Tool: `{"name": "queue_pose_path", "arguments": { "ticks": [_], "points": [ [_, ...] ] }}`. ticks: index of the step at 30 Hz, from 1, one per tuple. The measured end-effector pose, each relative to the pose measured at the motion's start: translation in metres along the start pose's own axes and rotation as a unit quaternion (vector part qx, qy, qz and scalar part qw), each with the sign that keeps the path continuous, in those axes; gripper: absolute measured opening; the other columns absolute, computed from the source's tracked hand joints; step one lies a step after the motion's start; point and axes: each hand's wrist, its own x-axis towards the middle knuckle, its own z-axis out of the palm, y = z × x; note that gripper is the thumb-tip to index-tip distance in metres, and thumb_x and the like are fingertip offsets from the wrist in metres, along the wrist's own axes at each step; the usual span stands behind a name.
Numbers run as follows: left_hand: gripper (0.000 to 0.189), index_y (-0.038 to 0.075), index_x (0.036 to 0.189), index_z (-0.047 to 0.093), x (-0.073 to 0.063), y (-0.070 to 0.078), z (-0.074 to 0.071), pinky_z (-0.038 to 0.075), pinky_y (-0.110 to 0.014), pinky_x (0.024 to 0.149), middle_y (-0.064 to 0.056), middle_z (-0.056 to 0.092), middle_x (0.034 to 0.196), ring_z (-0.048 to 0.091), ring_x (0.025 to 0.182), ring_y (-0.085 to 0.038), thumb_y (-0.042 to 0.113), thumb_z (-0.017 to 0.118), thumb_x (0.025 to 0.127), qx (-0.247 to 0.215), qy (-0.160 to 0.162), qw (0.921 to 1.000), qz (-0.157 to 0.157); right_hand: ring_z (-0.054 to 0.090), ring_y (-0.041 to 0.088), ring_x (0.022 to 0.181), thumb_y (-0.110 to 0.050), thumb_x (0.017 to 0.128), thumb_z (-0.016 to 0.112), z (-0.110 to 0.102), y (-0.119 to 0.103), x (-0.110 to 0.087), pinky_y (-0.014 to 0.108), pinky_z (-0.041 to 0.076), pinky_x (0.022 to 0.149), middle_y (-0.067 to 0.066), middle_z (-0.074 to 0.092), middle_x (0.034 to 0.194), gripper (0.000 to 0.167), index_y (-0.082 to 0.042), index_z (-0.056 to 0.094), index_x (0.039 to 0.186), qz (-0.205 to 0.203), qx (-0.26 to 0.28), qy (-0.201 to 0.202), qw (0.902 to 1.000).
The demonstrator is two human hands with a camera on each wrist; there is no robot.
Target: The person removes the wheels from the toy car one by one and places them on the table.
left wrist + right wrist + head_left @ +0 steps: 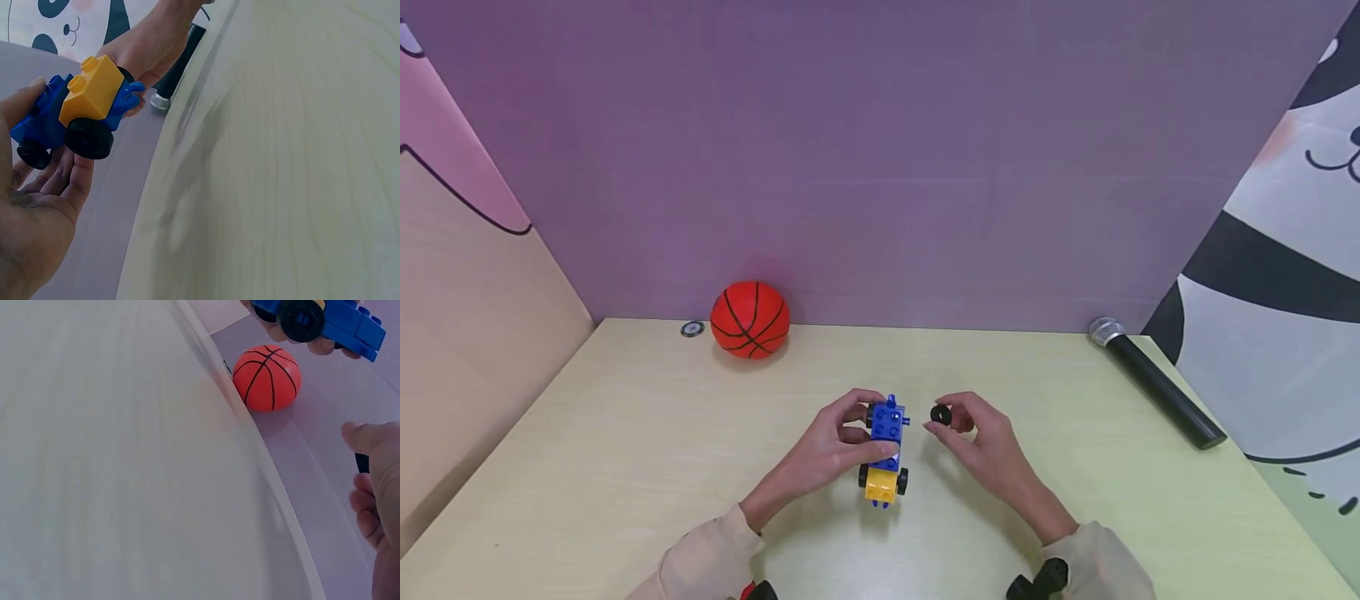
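Note:
My left hand (826, 452) grips a toy car (886, 429) built of blue and yellow blocks, its thumb across the blue top and its fingers along the left side. Black wheels show at the car's yellow end and on its left side. A bare blue axle peg (906, 421) sticks out on the right near the blue end. To the right of the car, apart from it, my right hand (988, 442) pinches a small black wheel (941, 415) between thumb and fingers. In the right wrist view that wheel (362, 463) is mostly hidden by the hand.
A red toy basketball (750, 320) sits at the back of the table, with a small dark disc (692, 329) to its left. The black microphone (1165, 390) lies near the right edge. A purple panel (880, 167) stands behind the table.

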Motion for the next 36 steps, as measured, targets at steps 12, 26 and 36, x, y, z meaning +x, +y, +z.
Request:
{"name": "queue_pose_path", "arguments": {
  "ticks": [12, 26, 36],
  "points": [
    [0.054, 0.001, 0.142, 0.048, 0.0, -0.001, -0.001, 0.06, -0.041, 0.088, -0.016, 0.063, 0.117, 0.072, 0.098, -0.029, 0.014, 0.074, 0.096, -0.001, 0.002, 1.0, -0.002, 0.051, 0.013, 0.07, -0.006, 0.084, 0.087, 0.003, 0.018, 0.009, 0.023, 0.046, 0.057, -0.005, 0.053, 0.077, 0.035, 0.001, 0.067, 0.111, 0.09, -0.05, -0.054, 0.9933],
    [0.054, 0.001, 0.141, 0.048, 0.001, -0.002, 0.0, 0.06, -0.042, 0.089, -0.016, 0.063, 0.116, 0.072, 0.099, -0.03, 0.014, 0.075, 0.096, -0.014, 0.001, 0.9999, 0.002, 0.051, 0.017, 0.071, -0.014, 0.086, 0.086, 0.006, 0.043, 0.018, 0.028, 0.046, 0.063, -0.001, 0.055, 0.076, 0.034, 0.0, 0.067, 0.111, 0.155, -0.073, -0.084, 0.9816],
    [0.054, 0.001, 0.141, 0.048, 0.001, -0.003, 0.0, 0.06, -0.042, 0.088, -0.015, 0.063, 0.115, 0.072, 0.099, -0.03, 0.014, 0.075, 0.095, -0.02, -0.003, 0.9998, 0.005, 0.051, 0.019, 0.072, -0.018, 0.088, 0.085, 0.009, 0.052, 0.021, 0.032, 0.045, 0.066, 0.001, 0.055, 0.076, 0.034, 0.0, 0.067, 0.111, 0.189, -0.084, -0.096, 0.9737]
  ]
}}
